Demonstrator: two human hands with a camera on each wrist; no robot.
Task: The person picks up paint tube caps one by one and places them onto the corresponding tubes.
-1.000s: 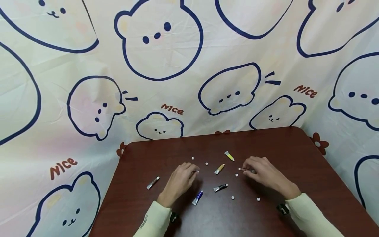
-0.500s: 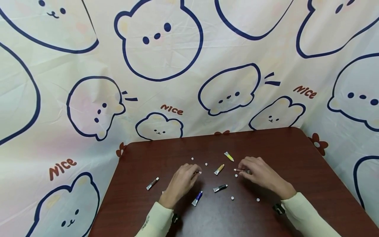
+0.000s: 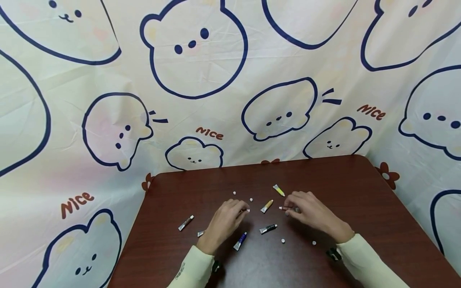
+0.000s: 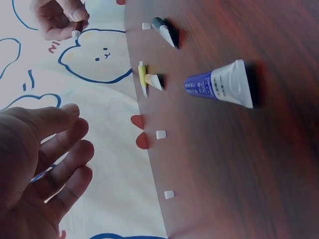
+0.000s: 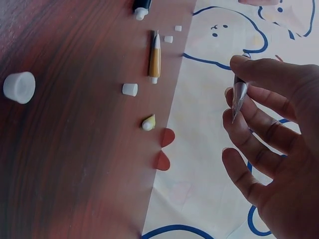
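My left hand pinches a small white cap between thumb and forefinger; in the left wrist view the fingers hide this cap. In my right hand a brown paint tube is held by thumb and fingertips, its pale nozzle end pointing left toward the other hand. The tube's silver crimped end shows in the right wrist view. Both hands are raised over the table, a short gap apart. Between them lie an ochre paint tube and a black paint tube.
A blue paint tube lies nearest the person, a yellow one farther back. A brown-grey tube is at the left, and another tube's silver end shows beside the left wrist. Several loose white caps dot the brown table.
My right hand has moved left with the brown paint tube, and my left hand slightly right with the cap. The gap between them has narrowed. A tube end by my left wrist has come into view.
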